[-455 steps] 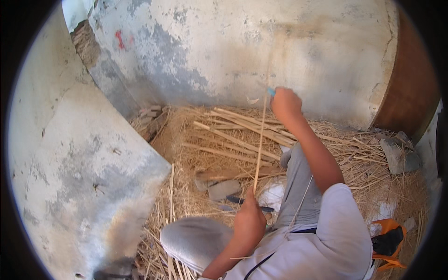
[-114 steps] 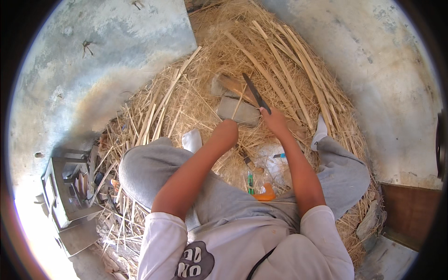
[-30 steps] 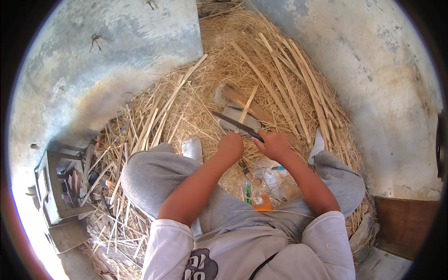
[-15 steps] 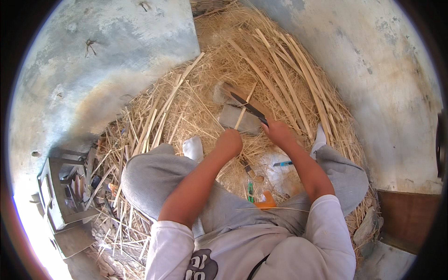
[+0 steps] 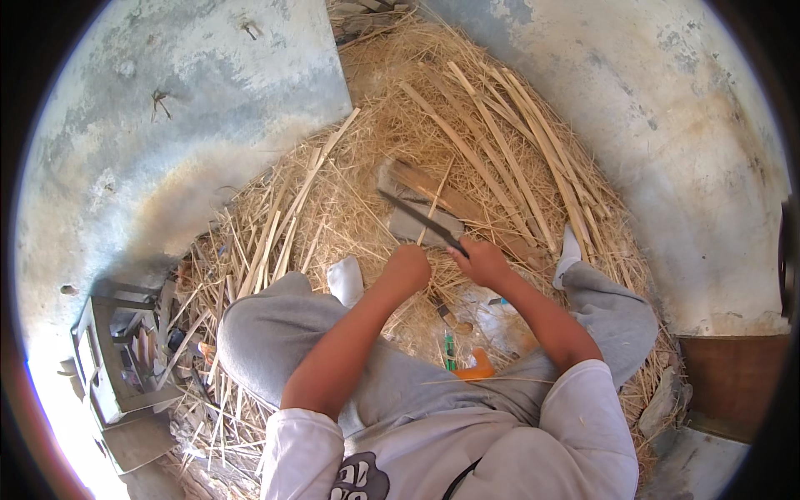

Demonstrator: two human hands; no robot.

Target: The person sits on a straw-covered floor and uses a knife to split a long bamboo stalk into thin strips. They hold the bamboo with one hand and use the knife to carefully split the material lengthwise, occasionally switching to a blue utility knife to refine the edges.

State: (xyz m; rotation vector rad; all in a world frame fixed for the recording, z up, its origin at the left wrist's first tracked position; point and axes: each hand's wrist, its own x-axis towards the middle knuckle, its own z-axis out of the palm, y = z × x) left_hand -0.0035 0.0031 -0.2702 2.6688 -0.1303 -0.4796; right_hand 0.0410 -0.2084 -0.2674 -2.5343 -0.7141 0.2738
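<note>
My left hand point(image 5: 407, 268) is closed around the near end of a thin bamboo strip point(image 5: 442, 185), which points away from me. In my right hand point(image 5: 483, 263) is the handle of a long dark-bladed knife point(image 5: 414, 212). Its blade slants to the far left and crosses the strip; whether the two touch, I cannot tell. Beneath them lie a grey block point(image 5: 405, 227) and a brown piece of wood point(image 5: 463, 205).
Long split bamboo strips point(image 5: 546, 158) lie at the far right, more strips point(image 5: 287, 212) at the left. Between my legs are an orange object point(image 5: 477, 367), a green-handled tool point(image 5: 450, 352) and a wooden-handled tool point(image 5: 446, 312). Shavings cover the floor; a wooden frame point(image 5: 125, 358) stands left.
The knife has moved nearer and to the left along the strip, its blade now crossing closer to my left hand. Both hands have come slightly toward me.
</note>
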